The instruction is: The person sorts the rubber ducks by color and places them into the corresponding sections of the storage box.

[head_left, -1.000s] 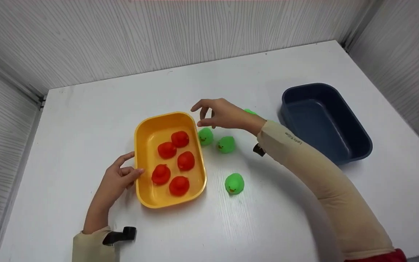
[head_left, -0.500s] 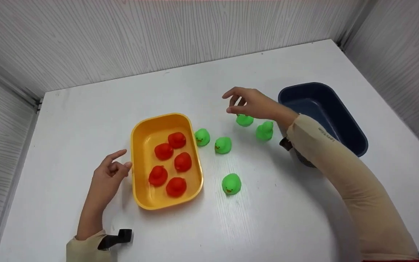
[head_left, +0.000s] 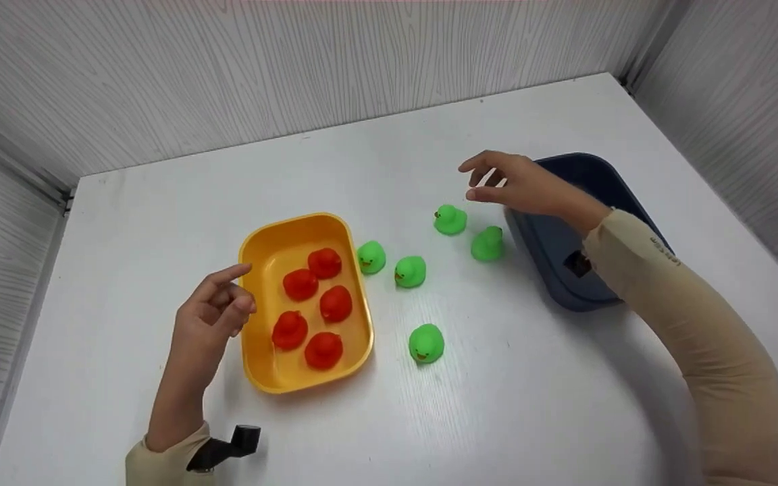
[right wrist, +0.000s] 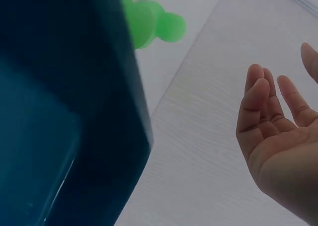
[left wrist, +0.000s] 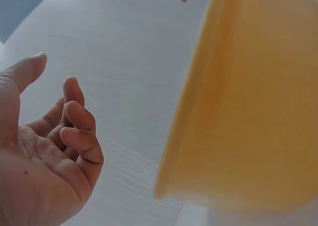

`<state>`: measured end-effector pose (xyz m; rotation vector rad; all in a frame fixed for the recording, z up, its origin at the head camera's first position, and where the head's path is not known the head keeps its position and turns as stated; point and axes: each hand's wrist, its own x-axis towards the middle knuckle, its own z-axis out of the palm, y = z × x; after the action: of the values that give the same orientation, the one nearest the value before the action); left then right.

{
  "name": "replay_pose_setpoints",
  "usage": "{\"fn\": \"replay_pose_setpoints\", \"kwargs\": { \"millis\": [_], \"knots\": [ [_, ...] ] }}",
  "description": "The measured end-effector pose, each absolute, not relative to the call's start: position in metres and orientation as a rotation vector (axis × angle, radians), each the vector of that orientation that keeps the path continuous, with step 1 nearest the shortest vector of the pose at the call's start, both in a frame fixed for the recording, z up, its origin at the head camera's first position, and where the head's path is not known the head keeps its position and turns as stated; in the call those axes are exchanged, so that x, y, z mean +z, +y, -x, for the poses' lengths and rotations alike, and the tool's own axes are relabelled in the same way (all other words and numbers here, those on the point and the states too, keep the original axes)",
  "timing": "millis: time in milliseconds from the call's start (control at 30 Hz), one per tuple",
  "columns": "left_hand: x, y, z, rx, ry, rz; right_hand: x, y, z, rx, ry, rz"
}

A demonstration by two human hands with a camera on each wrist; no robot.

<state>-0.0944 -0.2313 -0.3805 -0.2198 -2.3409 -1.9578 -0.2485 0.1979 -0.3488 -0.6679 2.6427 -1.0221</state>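
Observation:
My left hand (head_left: 210, 317), its fingers loosely bent and holding nothing, hovers at the left rim of a yellow bin (head_left: 251, 358). In the left wrist view a gap shows between these fingers (left wrist: 82, 117) and the bin wall (left wrist: 248, 112). Inside the bin lie several red rubber ducks (head_left: 336, 304). My right hand (head_left: 524, 183), empty with relaxed fingers, is raised by the dark blue bin (head_left: 531, 246), whose left part the forearm crosses. Below its fingertips stand two green rubber ducks, one facing left (head_left: 450, 220) and one turned away (head_left: 487, 244).
More green ducks stand on the white table (head_left: 497, 391): one against the yellow bin's right side (head_left: 371, 257), one beside it (head_left: 410, 271) and one nearer the front (head_left: 426, 343). Grained panels (head_left: 335, 61) wall the table's back and sides.
My right hand has moved right, from the yellow bin toward the blue one, uncovering green ducks. The left hand has let go of the yellow bin's rim. Ducks stay put.

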Motion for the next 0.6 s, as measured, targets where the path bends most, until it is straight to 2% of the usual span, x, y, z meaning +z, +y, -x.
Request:
{"fn": "replay_pose_setpoints", "kwargs": {
  "millis": [200, 600],
  "knots": [
    [-0.368, -0.21, 0.101, -2.003, -2.342, 0.478, -0.347, 0.224, 0.242, -1.05, 2.681, 0.589],
    [-0.367, -0.166, 0.103, -1.845, -2.583, 0.662, -0.338, 0.282, 0.214, -1.117, 2.789, 0.475]
  ]
}}
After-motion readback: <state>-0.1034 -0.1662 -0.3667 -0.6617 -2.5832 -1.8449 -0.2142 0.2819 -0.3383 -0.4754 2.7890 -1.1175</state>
